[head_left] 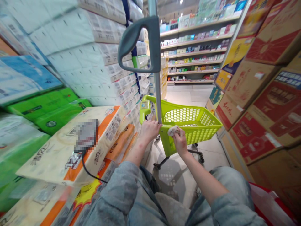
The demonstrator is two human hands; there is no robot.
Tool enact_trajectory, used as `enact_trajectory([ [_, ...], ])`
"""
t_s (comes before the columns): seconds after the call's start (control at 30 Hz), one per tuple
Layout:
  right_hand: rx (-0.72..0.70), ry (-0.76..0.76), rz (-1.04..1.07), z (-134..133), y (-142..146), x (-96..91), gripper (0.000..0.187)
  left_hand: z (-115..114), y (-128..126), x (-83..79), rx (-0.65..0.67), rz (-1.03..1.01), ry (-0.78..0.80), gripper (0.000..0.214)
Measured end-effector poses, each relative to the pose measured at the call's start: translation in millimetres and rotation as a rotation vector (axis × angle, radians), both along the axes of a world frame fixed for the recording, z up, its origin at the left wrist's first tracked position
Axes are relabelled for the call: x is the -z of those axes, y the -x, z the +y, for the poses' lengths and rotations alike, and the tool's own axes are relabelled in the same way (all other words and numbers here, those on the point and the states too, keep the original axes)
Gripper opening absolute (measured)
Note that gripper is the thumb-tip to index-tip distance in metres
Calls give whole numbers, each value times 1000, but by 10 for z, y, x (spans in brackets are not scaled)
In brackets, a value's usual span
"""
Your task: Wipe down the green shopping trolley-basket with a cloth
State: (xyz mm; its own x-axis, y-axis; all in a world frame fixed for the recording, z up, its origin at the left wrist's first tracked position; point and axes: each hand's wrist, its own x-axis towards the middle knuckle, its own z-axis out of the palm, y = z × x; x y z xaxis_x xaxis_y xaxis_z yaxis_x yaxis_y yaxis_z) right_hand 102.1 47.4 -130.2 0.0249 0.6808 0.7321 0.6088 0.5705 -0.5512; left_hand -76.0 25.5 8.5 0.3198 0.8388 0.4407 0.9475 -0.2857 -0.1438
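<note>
My left hand (149, 131) is closed around the base of a grey metal cart pole (157, 91), where the pole meets the rim of a lime-green plastic shopping cart (188, 121). A curved grey plastic handle (137, 44) tops the pole, well above my hand. My right hand (180, 141) rests at the cart's near corner, pinching a small crumpled white scrap (173, 130), possibly tissue, between its fingers. The cart's basket shows no contents that I can make out.
Stacked packs of toilet paper (70, 141) wall the left side, and printed cardboard cartons (258, 103) wall the right. A blurred flat object (86, 135) with a black cable lies on the packs. Shelves of goods (195, 50) stand ahead beyond a tiled floor (188, 94).
</note>
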Motion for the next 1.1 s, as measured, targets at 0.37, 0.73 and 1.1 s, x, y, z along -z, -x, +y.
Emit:
enact_trajectory([
  [0.37, 100, 116, 177, -250, 220, 11, 17, -23, -27, -21, -4, 1, 9, 37],
  [0.73, 257, 270, 20, -183, 504, 756, 61, -28, -46, 12, -33, -11, 3, 37],
  [1.1, 39, 206, -81, -224, 171, 545, 40, 24, -17, 28, 19, -33, 34, 30],
])
